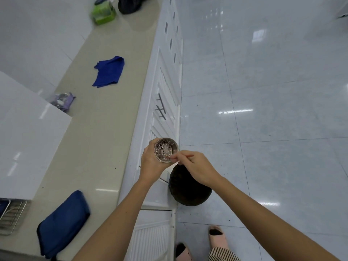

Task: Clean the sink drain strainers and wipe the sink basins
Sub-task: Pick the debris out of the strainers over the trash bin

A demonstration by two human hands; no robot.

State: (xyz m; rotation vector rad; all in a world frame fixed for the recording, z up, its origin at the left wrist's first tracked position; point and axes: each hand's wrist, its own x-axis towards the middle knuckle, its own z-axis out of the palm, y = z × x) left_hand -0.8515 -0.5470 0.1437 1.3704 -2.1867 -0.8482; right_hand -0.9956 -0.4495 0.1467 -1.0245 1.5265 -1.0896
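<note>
Over the dark waste bin (188, 193) on the floor: your left hand (150, 163) wraps the steel drain strainer (174, 146), mouth up. Your right hand (196, 170) pinches what looks like debris (163, 150) just inside its rim. Specks dot the mesh, so this strainer is judged part-cleaned. A blue cloth (109, 71) and a navy cloth (64, 221) lie on the countertop (98, 132). No basin is in view, so wiping is probably still to do.

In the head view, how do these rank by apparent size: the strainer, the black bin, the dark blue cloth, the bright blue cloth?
1. dark blue cloth, though it lies nearest the camera
2. black bin, partly hidden by the right hand
3. bright blue cloth
4. strainer
</note>
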